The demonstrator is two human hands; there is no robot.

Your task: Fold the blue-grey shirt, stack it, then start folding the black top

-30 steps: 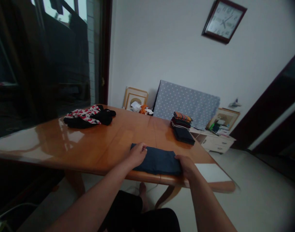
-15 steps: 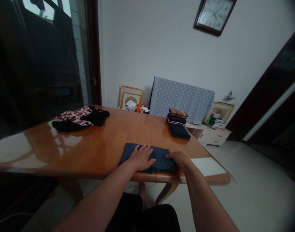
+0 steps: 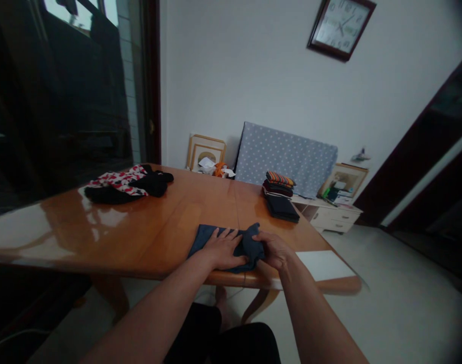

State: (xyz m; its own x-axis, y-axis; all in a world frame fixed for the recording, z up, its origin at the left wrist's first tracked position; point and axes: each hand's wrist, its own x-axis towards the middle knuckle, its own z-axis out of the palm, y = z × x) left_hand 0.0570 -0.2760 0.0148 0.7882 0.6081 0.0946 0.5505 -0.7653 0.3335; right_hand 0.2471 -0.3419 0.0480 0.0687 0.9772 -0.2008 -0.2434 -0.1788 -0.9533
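A dark blue folded garment (image 3: 205,236) lies at the front edge of the wooden table (image 3: 140,237); I cannot tell which kind of clothing it is. My left hand (image 3: 225,250) rests flat on its middle with the fingers spread. At the garment's right end, my right hand (image 3: 274,249) grips the cloth between thumb and fingers. That end is lifted and bent over toward my left hand. Part of the garment is hidden under my left hand.
Behind the garment stands a stack of folded clothes (image 3: 279,187), with dark folded cloth (image 3: 282,208) before it. Black clothing with a red-and-white pattern (image 3: 127,184) lies at the far left. A white sheet (image 3: 324,265) is near the right corner. A low white cabinet (image 3: 335,217) stands beyond.
My right hand has raised the right end of the garment and brought it leftward, so it now bunches near my left hand. My left hand stays pressed on the cloth.
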